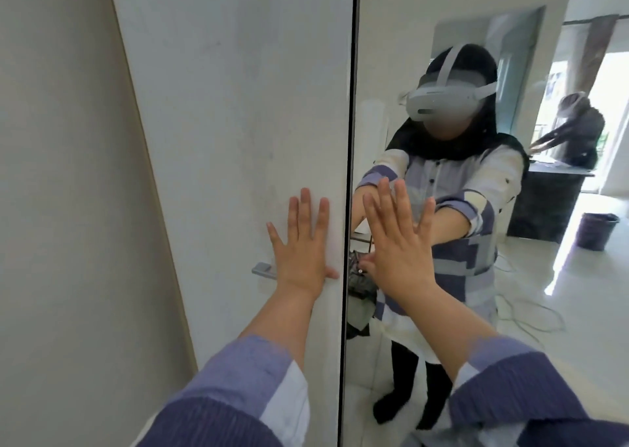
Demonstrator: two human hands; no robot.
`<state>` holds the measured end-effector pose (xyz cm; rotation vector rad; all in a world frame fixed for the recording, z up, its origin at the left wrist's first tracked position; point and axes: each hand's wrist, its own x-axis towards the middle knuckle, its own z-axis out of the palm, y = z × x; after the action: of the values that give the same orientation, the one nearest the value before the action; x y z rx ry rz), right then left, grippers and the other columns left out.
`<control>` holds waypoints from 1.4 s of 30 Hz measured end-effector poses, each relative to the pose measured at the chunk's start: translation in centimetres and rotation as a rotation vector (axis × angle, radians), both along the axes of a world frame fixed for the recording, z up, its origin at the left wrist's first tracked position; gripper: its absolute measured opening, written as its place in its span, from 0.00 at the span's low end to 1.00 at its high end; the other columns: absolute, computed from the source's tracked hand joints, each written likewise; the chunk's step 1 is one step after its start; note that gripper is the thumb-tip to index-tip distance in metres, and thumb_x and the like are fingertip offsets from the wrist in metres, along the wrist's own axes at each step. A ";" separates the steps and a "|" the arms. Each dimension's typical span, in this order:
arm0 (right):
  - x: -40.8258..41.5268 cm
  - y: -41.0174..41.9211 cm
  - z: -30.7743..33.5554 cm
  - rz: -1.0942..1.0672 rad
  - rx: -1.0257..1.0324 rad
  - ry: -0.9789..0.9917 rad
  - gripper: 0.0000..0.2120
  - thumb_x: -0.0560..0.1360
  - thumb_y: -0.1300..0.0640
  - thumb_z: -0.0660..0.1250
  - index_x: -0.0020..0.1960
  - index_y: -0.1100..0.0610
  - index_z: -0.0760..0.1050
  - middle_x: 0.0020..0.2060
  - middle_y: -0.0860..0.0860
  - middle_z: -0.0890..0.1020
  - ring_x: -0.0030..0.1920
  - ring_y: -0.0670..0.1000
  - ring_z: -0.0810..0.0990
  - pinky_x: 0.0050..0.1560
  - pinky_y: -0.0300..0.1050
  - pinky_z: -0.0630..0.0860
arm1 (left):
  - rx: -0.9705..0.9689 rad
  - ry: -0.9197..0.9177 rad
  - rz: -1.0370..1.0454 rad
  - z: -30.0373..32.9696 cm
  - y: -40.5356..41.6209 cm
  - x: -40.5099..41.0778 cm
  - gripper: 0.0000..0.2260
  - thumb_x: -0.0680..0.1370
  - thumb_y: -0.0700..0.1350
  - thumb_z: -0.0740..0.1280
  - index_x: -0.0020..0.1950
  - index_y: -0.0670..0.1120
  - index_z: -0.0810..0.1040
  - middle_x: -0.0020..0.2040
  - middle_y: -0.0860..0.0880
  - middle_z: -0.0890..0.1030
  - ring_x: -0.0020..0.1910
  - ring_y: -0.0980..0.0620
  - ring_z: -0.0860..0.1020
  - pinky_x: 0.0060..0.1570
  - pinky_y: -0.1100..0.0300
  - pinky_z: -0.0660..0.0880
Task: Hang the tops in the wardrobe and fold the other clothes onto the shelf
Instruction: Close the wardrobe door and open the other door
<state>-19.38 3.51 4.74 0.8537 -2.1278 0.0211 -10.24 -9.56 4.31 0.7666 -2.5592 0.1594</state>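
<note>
Two wardrobe doors stand closed in front of me. My left hand (301, 245) presses flat with spread fingers on the white left door (231, 106), just right of its small metal handle (263, 270). My right hand (396, 242) presses flat on the mirrored right door (391, 21). A dark seam (350, 140) runs between the two doors. No clothes are in direct view; the wardrobe's inside is hidden.
A beige wall (61, 208) lies to the left of the wardrobe. The mirror reflects me in a headset, a white tiled floor with cables, a dark bucket (597, 230), a dark counter and a second person behind.
</note>
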 end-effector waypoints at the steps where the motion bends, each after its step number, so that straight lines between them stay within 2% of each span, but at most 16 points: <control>1: 0.1 -0.1 -0.1 0.001 -0.003 -0.005 0.57 0.65 0.38 0.71 0.78 0.56 0.38 0.77 0.58 0.39 0.76 0.60 0.37 0.71 0.70 0.38 | -0.002 0.008 0.010 -0.1 0.0 -0.3 0.64 0.65 0.63 0.73 0.63 0.50 0.14 0.67 0.46 0.18 0.69 0.46 0.24 0.68 0.32 0.40; 7: 0.2 -0.7 0.0 0.017 -0.016 -0.018 0.55 0.65 0.41 0.71 0.78 0.55 0.39 0.77 0.58 0.39 0.76 0.61 0.37 0.70 0.71 0.39 | 0.006 0.027 0.042 -0.2 -0.6 -1.2 0.63 0.65 0.63 0.72 0.64 0.51 0.15 0.66 0.46 0.17 0.73 0.45 0.28 0.67 0.31 0.39; 13: 1.3 -2.5 0.6 0.033 -0.016 0.002 0.55 0.66 0.39 0.70 0.78 0.55 0.39 0.77 0.58 0.40 0.76 0.61 0.38 0.71 0.71 0.39 | 0.023 0.042 0.070 0.5 -2.2 -0.9 0.63 0.66 0.63 0.72 0.64 0.50 0.14 0.67 0.46 0.17 0.73 0.45 0.28 0.67 0.31 0.40; 15: 2.3 -3.0 1.0 0.037 -0.018 0.019 0.52 0.68 0.42 0.69 0.78 0.56 0.41 0.77 0.58 0.41 0.76 0.61 0.39 0.71 0.71 0.40 | 0.010 0.044 0.057 0.7 -2.7 0.1 0.62 0.67 0.63 0.72 0.66 0.50 0.17 0.69 0.45 0.20 0.74 0.45 0.29 0.67 0.31 0.39; 17: 2.8 -2.3 0.6 0.050 0.001 0.046 0.46 0.70 0.46 0.67 0.78 0.57 0.45 0.77 0.58 0.44 0.77 0.60 0.41 0.71 0.71 0.44 | -0.021 0.070 0.034 0.5 -2.3 1.1 0.58 0.69 0.61 0.71 0.70 0.49 0.21 0.72 0.44 0.24 0.74 0.44 0.30 0.67 0.33 0.37; 20: 3.3 2.0 -2.1 0.037 -0.026 0.036 0.39 0.71 0.52 0.63 0.78 0.57 0.51 0.77 0.58 0.49 0.77 0.60 0.46 0.71 0.69 0.50 | -0.058 0.084 -0.044 -0.8 0.4 2.1 0.49 0.76 0.52 0.66 0.72 0.47 0.24 0.74 0.44 0.26 0.75 0.44 0.32 0.68 0.32 0.38; 22: 3.1 6.1 -4.6 -0.058 -0.037 -0.009 0.39 0.70 0.52 0.65 0.78 0.56 0.53 0.77 0.58 0.49 0.77 0.60 0.47 0.72 0.68 0.50 | -0.058 0.071 -0.106 -2.6 2.8 1.7 0.47 0.76 0.47 0.64 0.72 0.46 0.24 0.74 0.45 0.26 0.75 0.44 0.31 0.68 0.32 0.39; 27: 1.9 17.9 -7.1 -0.328 -0.035 -0.124 0.42 0.69 0.49 0.70 0.77 0.55 0.55 0.77 0.58 0.51 0.77 0.60 0.49 0.72 0.68 0.49 | -0.096 0.152 -0.338 -5.4 12.1 -2.0 0.48 0.72 0.48 0.67 0.77 0.47 0.32 0.76 0.46 0.30 0.76 0.44 0.34 0.70 0.32 0.42; 32: 1.1 28.1 -5.6 -0.583 -0.147 -0.194 0.41 0.72 0.47 0.66 0.78 0.56 0.49 0.78 0.58 0.47 0.77 0.59 0.44 0.72 0.67 0.42 | -0.122 0.153 -0.525 -5.0 22.4 -5.5 0.47 0.73 0.50 0.67 0.77 0.46 0.34 0.76 0.45 0.30 0.75 0.43 0.33 0.70 0.33 0.43; 35: 0.6 32.7 -5.4 -0.638 -0.201 -0.230 0.32 0.76 0.47 0.58 0.77 0.58 0.55 0.76 0.59 0.56 0.77 0.60 0.52 0.72 0.66 0.42 | -0.116 0.119 -0.608 -5.2 27.6 -7.1 0.47 0.73 0.48 0.66 0.76 0.47 0.31 0.74 0.46 0.27 0.75 0.43 0.31 0.70 0.32 0.40; 37: -0.1 35.1 -5.9 -0.652 -0.219 -0.259 0.28 0.77 0.47 0.59 0.73 0.60 0.64 0.70 0.59 0.69 0.73 0.60 0.63 0.72 0.67 0.49 | -0.122 0.081 -0.627 -5.2 30.8 -8.2 0.47 0.74 0.49 0.65 0.74 0.48 0.27 0.72 0.46 0.23 0.73 0.43 0.28 0.69 0.33 0.37; 39: -1.1 37.2 -6.6 -0.634 -0.222 -0.236 0.23 0.76 0.47 0.56 0.63 0.60 0.73 0.57 0.57 0.78 0.62 0.59 0.74 0.69 0.67 0.59 | -0.128 0.080 -0.617 -5.1 33.7 -9.4 0.48 0.75 0.51 0.66 0.74 0.48 0.27 0.72 0.45 0.23 0.72 0.43 0.27 0.70 0.34 0.38; 42: -2.6 39.3 -7.3 -0.568 -0.187 -0.236 0.24 0.75 0.44 0.49 0.52 0.58 0.77 0.46 0.53 0.80 0.48 0.57 0.79 0.65 0.64 0.67 | -0.096 0.098 -0.577 -5.3 36.8 -11.6 0.50 0.73 0.54 0.69 0.76 0.48 0.30 0.74 0.45 0.26 0.74 0.41 0.29 0.70 0.34 0.39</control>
<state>-21.99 42.79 -2.61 0.1230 -2.4742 0.0268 -21.82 27.20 -1.01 -0.0160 -2.5424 0.0541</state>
